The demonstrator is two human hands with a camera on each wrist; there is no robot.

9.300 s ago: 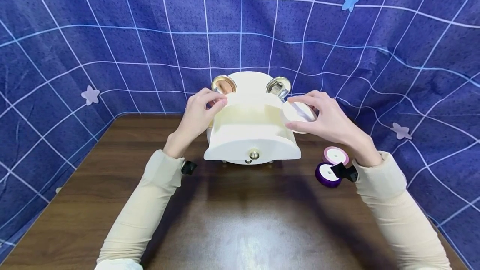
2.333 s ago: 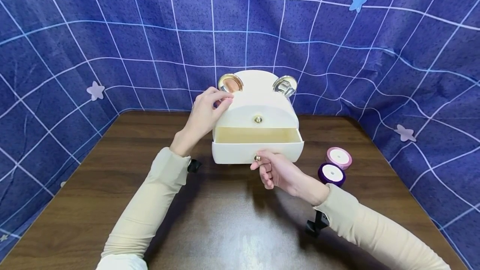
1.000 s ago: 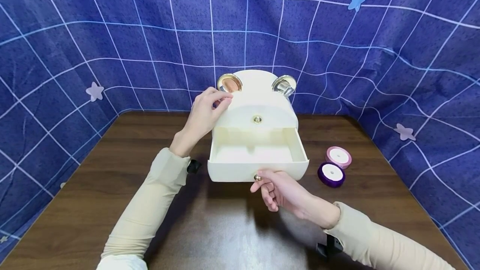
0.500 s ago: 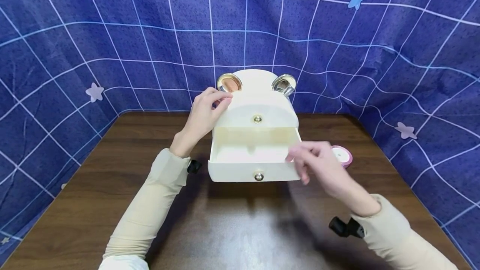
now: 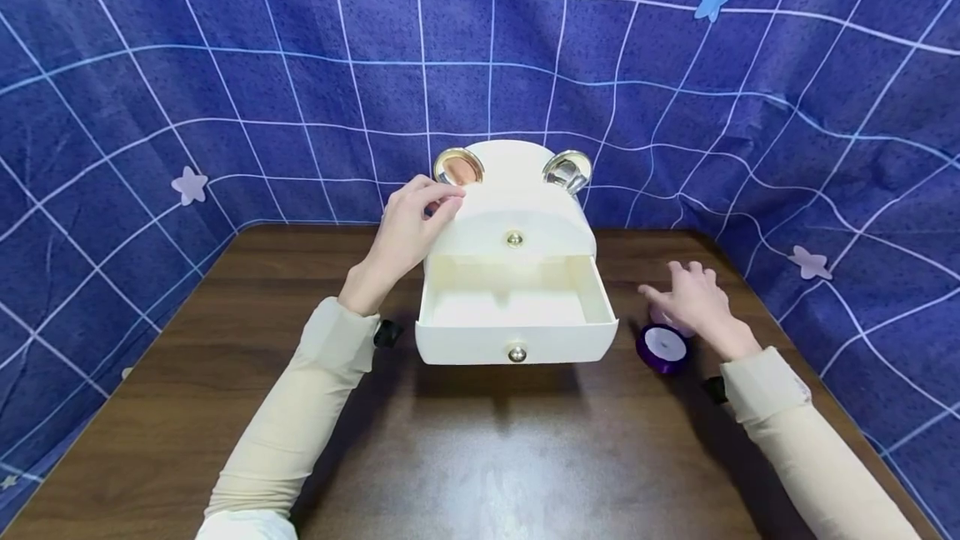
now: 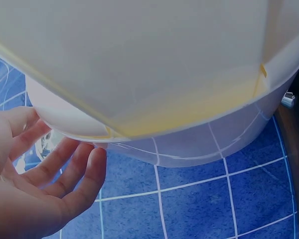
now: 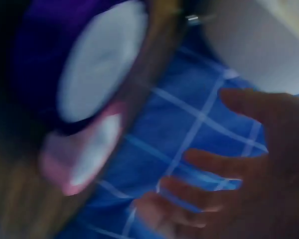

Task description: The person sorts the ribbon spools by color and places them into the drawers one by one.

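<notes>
A white storage box [image 5: 480, 219] with round gold-rimmed ears stands at the back of the table, its lower drawer [image 5: 465, 344] pulled far out. Nothing lies in that drawer. My left hand [image 5: 408, 227] rests its fingertips at the box's upper left edge; in the left wrist view the fingers are loosely bent. Over the ribbon spools at the right hovers my right hand [image 5: 693, 302], fingers spread and holding nothing. The purple ribbon spool [image 5: 665, 346] shows in front of it. The pink ribbon spool [image 7: 92, 152] is mostly hidden beneath the hand in the head view, blurred in the right wrist view.
A gold knob [image 5: 514, 238] marks the upper drawer, which is pushed in; another knob [image 5: 517, 354] is on the lower drawer. A blue gridded cloth [image 5: 360, 90] hangs behind and beside the brown wooden table [image 5: 480, 448].
My right hand drew the lower drawer out by its knob, let go, and moved right to above the spools. The upper drawer, out earlier, is in. My left hand stays at the box.
</notes>
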